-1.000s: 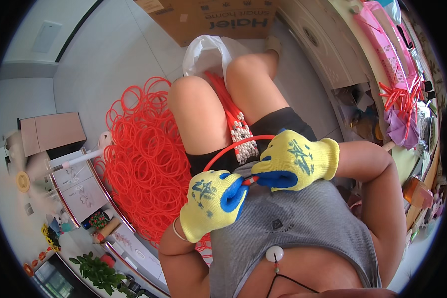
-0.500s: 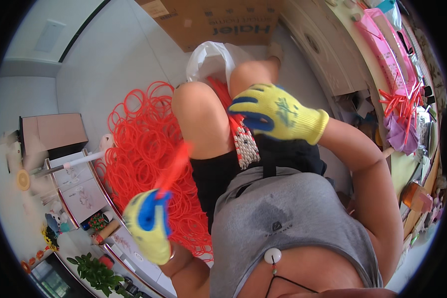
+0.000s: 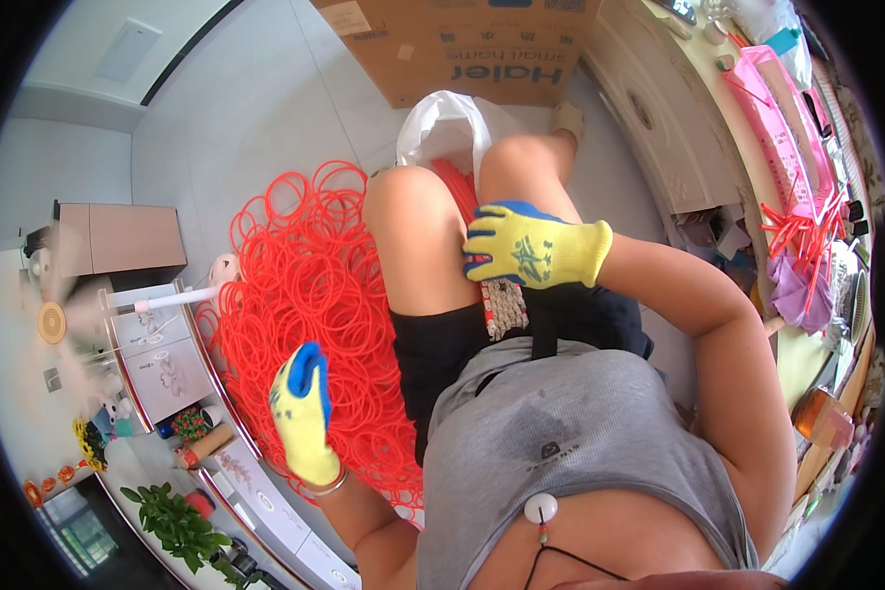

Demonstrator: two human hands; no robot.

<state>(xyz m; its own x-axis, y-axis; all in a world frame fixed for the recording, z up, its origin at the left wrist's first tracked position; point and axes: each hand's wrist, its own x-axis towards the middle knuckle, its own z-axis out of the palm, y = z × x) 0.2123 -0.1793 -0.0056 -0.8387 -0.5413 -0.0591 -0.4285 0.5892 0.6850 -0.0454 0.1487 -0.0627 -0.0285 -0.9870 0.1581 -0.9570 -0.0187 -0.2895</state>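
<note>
My right hand (image 3: 536, 246), in a yellow glove with blue-coated fingers, lies over a bundle of red tubes between my thighs. Its fingers curl down onto the bundle. Speckled whitish-grey and red ends (image 3: 506, 307) of the bundle show below the glove, against my black shorts. The red tubes (image 3: 457, 187) run forward to a white plastic bag (image 3: 442, 123) in front of my knees. To my left, my gloved left hand (image 3: 305, 408) is raised over a large heap of thin red rings (image 3: 310, 265). Its fingers point forward, and nothing shows in them.
A big brown cardboard box (image 3: 482, 54) stands on the floor ahead. Along the right runs a counter with a pink package (image 3: 777, 128), red strips and a purple cloth (image 3: 801, 295). White drawers (image 3: 172, 369), a fan (image 3: 54, 323) and a potted plant (image 3: 177, 526) are at the left.
The blurred red strands in my left hand have left it, and that hand is slightly farther forward. My right hand has turned and now lies lower over the bundle.
</note>
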